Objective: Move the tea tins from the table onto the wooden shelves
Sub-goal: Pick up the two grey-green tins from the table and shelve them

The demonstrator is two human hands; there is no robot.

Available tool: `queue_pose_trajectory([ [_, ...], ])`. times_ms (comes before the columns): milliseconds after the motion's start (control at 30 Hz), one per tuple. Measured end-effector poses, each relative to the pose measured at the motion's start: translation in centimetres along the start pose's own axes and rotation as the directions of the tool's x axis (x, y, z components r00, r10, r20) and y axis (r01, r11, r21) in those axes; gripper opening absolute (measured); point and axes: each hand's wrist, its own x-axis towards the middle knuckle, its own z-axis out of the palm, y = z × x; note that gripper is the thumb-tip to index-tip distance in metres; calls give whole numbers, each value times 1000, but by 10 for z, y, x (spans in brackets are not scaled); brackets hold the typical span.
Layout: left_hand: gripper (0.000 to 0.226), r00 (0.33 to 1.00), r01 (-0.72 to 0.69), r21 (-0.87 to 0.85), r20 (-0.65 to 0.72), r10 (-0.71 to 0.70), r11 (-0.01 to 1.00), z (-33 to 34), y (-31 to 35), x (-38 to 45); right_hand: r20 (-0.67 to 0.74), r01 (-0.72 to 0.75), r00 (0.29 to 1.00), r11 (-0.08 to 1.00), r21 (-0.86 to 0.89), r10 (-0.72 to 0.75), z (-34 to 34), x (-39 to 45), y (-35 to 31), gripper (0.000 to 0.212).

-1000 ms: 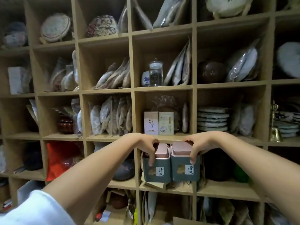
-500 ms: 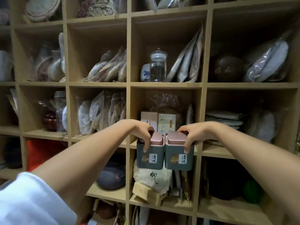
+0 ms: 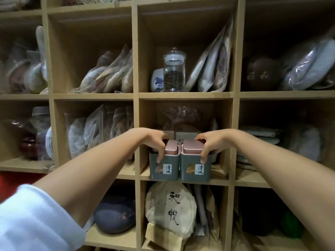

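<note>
Two grey-green tea tins with pink lids and white labels stand side by side at the front edge of a middle compartment of the wooden shelves (image 3: 186, 96). My left hand (image 3: 154, 142) grips the left tin (image 3: 164, 169) from above, fingers curled over its shoulder. My right hand (image 3: 208, 144) grips the right tin (image 3: 194, 170) the same way. The tins touch each other. Their bases sit level with the shelf board; whether they rest on it is unclear.
Behind the tins stand two small boxes (image 3: 183, 135) and a wrapped tea cake. Above is a glass jar (image 3: 174, 69) with a painted cup and bagged tea cakes. Below sits a round wrapped tea cake (image 3: 170, 205). Neighbouring compartments are packed with bagged cakes.
Both hands have raised the two tins from in front of the lower compartment up to the middle compartment's board. The view has closed in on the shelves.
</note>
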Motion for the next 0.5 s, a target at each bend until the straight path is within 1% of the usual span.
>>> queue_pose_trajectory([
  [133,102,1000,3,9,14,-3,1000,0,-8,16,-9,-12,1000,1000,-14,11,-1,13,-2,93],
  [200,101,1000,3,12,22,-3,1000,1,-10,22,-9,-17,1000,1000,-10,17,1,15,-2,96],
  [300,100,999,4,11,47,-5,1000,1,-14,29,8,-28,1000,999,21,28,2,19,-2,95],
  [400,100,997,11,-27,78,-9,1000,2,-16,32,27,-38,999,998,55,36,1,24,-2,90],
  [500,94,998,-2,-30,68,4,1000,5,-15,34,18,-35,999,997,68,34,1,28,0,89],
])
